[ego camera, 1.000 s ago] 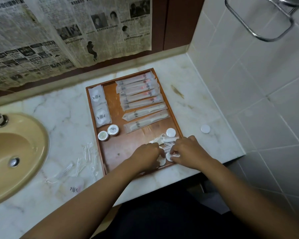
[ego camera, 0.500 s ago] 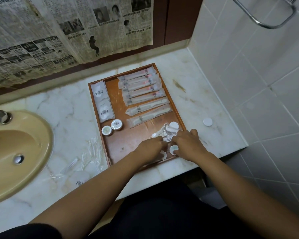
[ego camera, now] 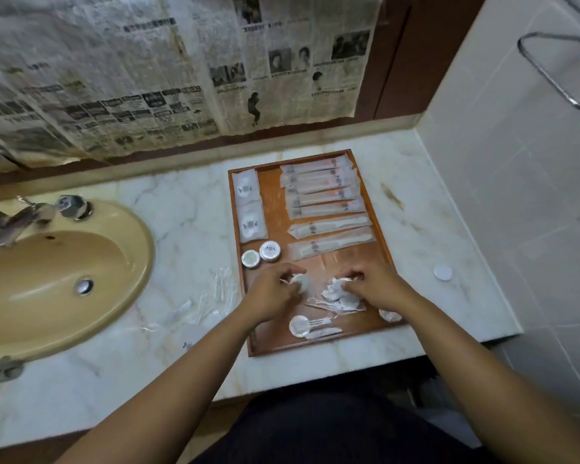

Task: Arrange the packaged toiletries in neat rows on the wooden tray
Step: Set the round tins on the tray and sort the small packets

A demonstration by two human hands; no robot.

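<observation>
Tray point(ego camera: 380, 259) held seven long sachets point(ego camera: 322, 195), two square packets point(ego camera: 251, 224), two tins point(ego camera: 269, 251). Left hand point(ego camera: 268, 293) fingers pinched one round packet point(ego camera: 301, 283); right hand point(ego camera: 379, 289) fingers gripped crumpled packets point(ego camera: 336, 290).

Standing by, I see two bare forearms, uncovered from the wrists at the near end of the wooden tray point(ego camera: 275, 216) back to where they leave sight, both slender and smooth. The left hand point(ego camera: 272, 293) and right hand point(ego camera: 375, 286), over the tray's near half, are bare as well, though the fingers are too blurred to make out nails or finer marks. Nearer than the tray, between the arms, the person wears plain black clothing point(ego camera: 332, 426), matte and evenly dark throughout.
</observation>
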